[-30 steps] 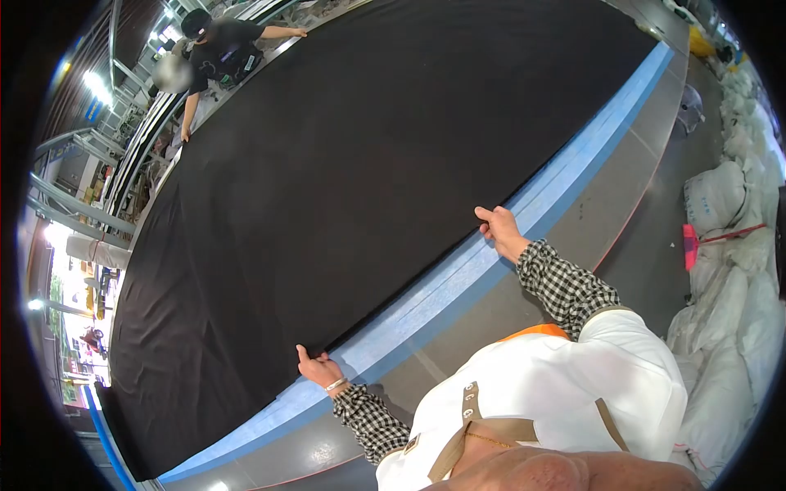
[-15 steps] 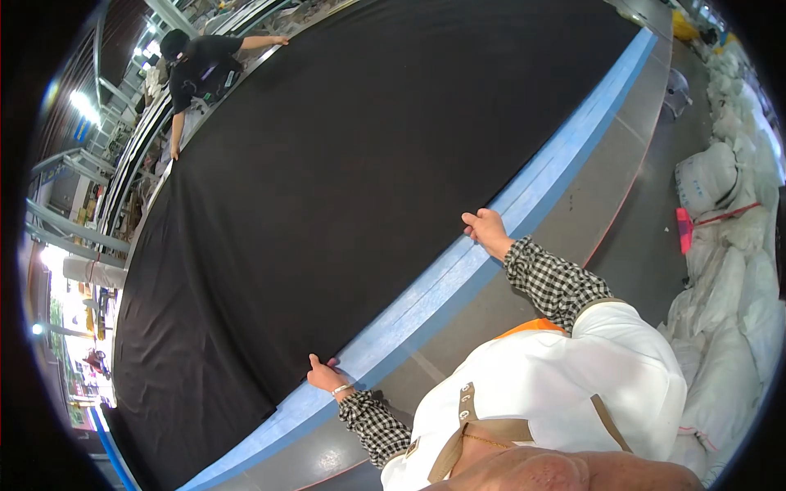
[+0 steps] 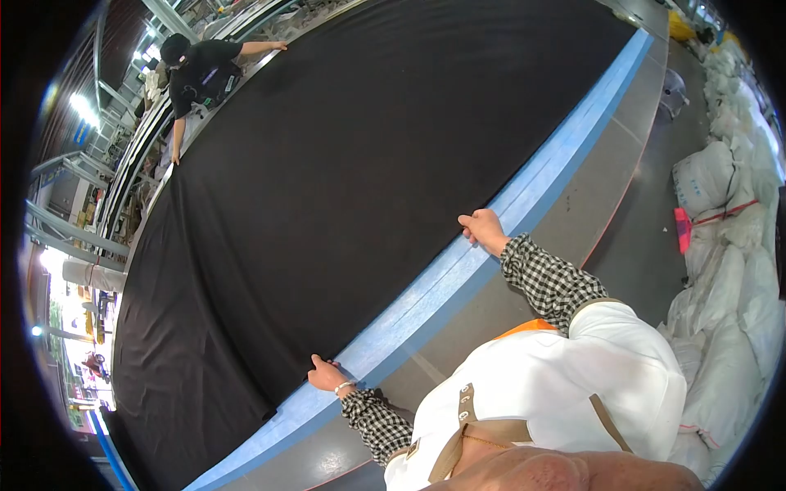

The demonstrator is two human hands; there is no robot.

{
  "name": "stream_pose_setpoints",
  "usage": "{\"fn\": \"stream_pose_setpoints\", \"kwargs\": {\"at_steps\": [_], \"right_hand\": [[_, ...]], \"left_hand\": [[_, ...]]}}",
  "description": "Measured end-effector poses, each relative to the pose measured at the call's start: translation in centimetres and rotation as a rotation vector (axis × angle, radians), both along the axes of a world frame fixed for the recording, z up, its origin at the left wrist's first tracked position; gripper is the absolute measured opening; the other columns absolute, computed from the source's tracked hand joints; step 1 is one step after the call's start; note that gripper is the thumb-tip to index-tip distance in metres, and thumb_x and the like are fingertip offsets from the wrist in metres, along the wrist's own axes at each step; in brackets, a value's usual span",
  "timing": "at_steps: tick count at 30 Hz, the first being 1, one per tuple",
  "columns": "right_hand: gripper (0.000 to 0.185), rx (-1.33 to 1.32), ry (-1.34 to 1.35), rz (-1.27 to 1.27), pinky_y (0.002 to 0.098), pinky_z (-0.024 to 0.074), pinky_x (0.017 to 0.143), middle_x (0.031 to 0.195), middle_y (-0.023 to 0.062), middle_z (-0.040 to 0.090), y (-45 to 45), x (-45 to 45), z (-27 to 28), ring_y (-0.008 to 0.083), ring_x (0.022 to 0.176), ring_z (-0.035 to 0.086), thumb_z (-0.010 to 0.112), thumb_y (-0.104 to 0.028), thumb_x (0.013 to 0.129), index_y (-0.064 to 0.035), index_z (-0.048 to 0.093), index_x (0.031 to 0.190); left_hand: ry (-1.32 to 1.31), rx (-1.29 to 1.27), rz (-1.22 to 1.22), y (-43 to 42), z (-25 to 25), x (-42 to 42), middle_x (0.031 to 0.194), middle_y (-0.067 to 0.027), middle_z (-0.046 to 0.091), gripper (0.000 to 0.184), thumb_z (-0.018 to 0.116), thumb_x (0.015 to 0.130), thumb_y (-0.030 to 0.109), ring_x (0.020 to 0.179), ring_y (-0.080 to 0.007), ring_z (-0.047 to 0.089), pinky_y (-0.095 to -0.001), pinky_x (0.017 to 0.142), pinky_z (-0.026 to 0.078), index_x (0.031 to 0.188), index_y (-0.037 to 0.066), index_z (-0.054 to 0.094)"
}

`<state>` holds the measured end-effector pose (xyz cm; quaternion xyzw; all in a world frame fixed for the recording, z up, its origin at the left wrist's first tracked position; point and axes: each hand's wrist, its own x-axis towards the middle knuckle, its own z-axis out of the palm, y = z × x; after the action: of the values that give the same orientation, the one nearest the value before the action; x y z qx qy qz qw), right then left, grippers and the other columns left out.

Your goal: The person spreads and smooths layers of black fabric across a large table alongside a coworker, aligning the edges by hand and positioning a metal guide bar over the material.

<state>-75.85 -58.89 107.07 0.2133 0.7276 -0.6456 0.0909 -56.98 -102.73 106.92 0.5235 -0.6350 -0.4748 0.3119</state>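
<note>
A worker's left hand (image 3: 327, 376) and right hand (image 3: 486, 230) pinch the near edge of black fabric (image 3: 352, 164), bordered by a blue strip (image 3: 426, 299) and reaching the far edge of the table (image 3: 565, 204), beside a co-worker (image 3: 205, 75).

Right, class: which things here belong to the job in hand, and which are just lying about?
Seem to belong:
- cloth, its near edge in the left hand and right hand
- blue sheet
- table
- co-worker, hands at the far edge

Seem just lying about:
- white sacks
- pink item
- yellow item
</note>
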Motion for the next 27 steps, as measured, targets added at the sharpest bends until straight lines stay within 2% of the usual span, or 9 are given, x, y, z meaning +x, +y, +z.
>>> {"fn": "stream_pose_setpoints", "kwargs": {"at_steps": [9,12,15,18,21,24,25,26,27], "right_hand": [[0.036,0.156,-0.01,0.106,0.0305,0.044,0.044,0.056,0.007,0.06,-0.1,0.8,2.3,0.0151,0.042,0.053,0.068,-0.025,0.088,0.0,0.06,0.062],[0.042,0.336,-0.046,0.176,0.0373,0.0501,0.054,0.056,0.0104,0.062,0.1,0.7,1.5,0.0215,0.048,0.061,0.067,-0.032,0.086,-0.0013,0.062,0.058],[0.044,0.524,0.05,0.34,0.0426,0.05,0.058,0.055,0.0107,0.062,0.9,1.6,1.0,0.0272,0.051,0.061,0.067,-0.035,0.085,-0.0031,0.061,0.055],[0.039,0.773,0.295,0.355,0.0419,0.0481,0.056,0.057,0.008,0.061,2.8,2.4,0.7,0.0274,0.054,0.061,0.068,-0.036,0.087,-0.0052,0.062,0.064],[0.037,0.783,0.429,0.199,0.0421,0.0478,0.059,0.064,0.0079,0.064,4.0,1.9,2.3,0.0307,0.068,0.064,0.068,-0.037,0.087,-0.0059,0.061,0.07],[0.031,0.88,0.519,0.263,0.0467,0.0481,0.079,0.091,0.01,0.071,5.0,-1.0,4.2,0.0318,0.094,0.065,0.064,-0.036,0.091,-0.0062,0.068,0.093],[0.034,0.912,0.585,0.242,0.0477,0.0452,0.086,0.103,0.0119,0.068,5.0,-2.3,4.0,0.033,0.104,0.061,0.063,-0.037,0.092,-0.0054,0.066,0.102],[0.038,0.945,0.652,0.217,0.0488,0.0423,0.093,0.115,0.0138,0.065,4.9,-3.8,3.0,0.0342,0.115,0.056,0.062,-0.038,0.093,-0.0046,0.064,0.112],[0.045,0.979,0.717,0.188,0.0498,0.0395,0.1,0.127,0.0157,0.062,4.8,-5.1,2.1,0.0354,0.125,0.052,0.061,-0.039,0.094,-0.0038,0.062,0.122]], "left_hand": [[-0.172,-0.206,0.005,-0.4,-0.5,1.0,0.053,-0.0126,0.053,0.041,0.063,0.091,0.026,0.042,-0.022,0.051,-0.0374,0.043,0.043,0.066,-0.003,0.048],[-0.14,-0.196,-0.004,-0.8,-1.2,1.5,0.054,-0.0133,0.053,0.039,0.062,0.091,0.025,0.041,-0.0226,0.05,-0.0378,0.044,0.043,0.068,-0.003,0.049],[-0.216,-0.204,0.007,-1.3,-1.1,2.8,0.063,-0.0153,0.06,0.036,0.065,0.089,0.027,0.053,-0.0268,0.057,-0.0438,0.057,0.047,0.073,-0.003,0.054],[-0.383,-0.496,0.157,-0.6,0.4,4.2,0.074,-0.0127,0.062,0.033,0.064,0.094,0.031,0.066,-0.0244,0.061,-0.0398,0.063,0.048,0.083,0.0,0.055],[-0.159,-0.516,0.119,0.6,3.7,3.2,0.079,-0.0108,0.062,0.032,0.065,0.095,0.033,0.073,-0.0246,0.06,-0.0401,0.069,0.047,0.088,0.003,0.056],[-0.015,-0.537,-0.122,1.8,5.7,-0.9,0.08,-0.0072,0.06,0.024,0.07,0.091,0.02,0.069,-0.0168,0.054,-0.0327,0.066,0.047,0.1,0.0,0.061],[-0.077,-0.595,-0.252,2.3,6.1,-2.5,0.092,-0.0108,0.064,0.03,0.071,0.09,0.019,0.079,-0.0214,0.06,-0.0336,0.073,0.049,0.112,0.0,0.063],[-0.073,-0.815,-0.382,2.6,5.8,-4.2,0.11,-0.0136,0.066,0.039,0.07,0.09,0.02,0.099,-0.0279,0.063,-0.0371,0.089,0.048,0.123,0.0,0.061],[-0.201,-0.824,-0.555,3.0,6.2,-5.6,0.134,-0.0144,0.058,0.051,0.068,0.092,0.027,0.128,-0.0327,0.052,-0.0474,0.103,0.039,0.135,0.004,0.054]]}}
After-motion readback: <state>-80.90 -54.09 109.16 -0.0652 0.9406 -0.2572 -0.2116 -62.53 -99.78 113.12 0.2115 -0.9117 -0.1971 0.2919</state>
